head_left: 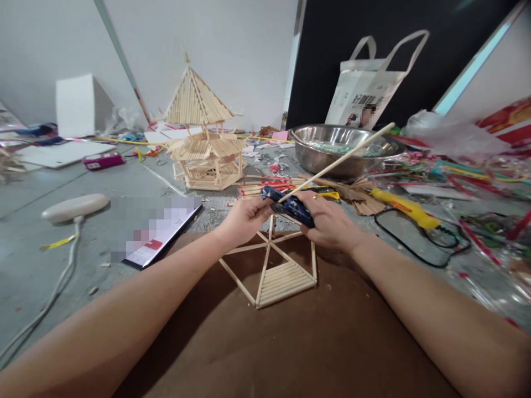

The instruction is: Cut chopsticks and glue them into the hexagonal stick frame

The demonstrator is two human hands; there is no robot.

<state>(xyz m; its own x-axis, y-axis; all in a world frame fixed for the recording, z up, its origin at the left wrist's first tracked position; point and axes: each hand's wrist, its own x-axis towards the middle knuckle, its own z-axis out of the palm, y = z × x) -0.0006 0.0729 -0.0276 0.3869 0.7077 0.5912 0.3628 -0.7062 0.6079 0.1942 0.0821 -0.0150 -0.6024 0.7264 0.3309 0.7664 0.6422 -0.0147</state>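
My right hand [329,218] is closed round blue-handled pliers [293,208], which lie across the lower part of a long thin wooden stick [342,160]. Between the fingertips of my left hand [248,217] is the lower end of that stick, which slants up to the right. The pliers' jaws are partly hidden by my fingers. Just below both hands, a wooden stick frame [269,243] with spokes meeting at a hub rests on brown material [265,348]. One of its wedge sections is filled with short parallel sticks [286,281].
A pagoda-like stick model [207,141] stands behind the hands. Right of it are a metal bowl [348,166] and a yellow glue gun [406,209] with a black cord. A phone [166,235] and a white corded device [76,208] lie left. Plastic scraps [477,177] crowd the right.
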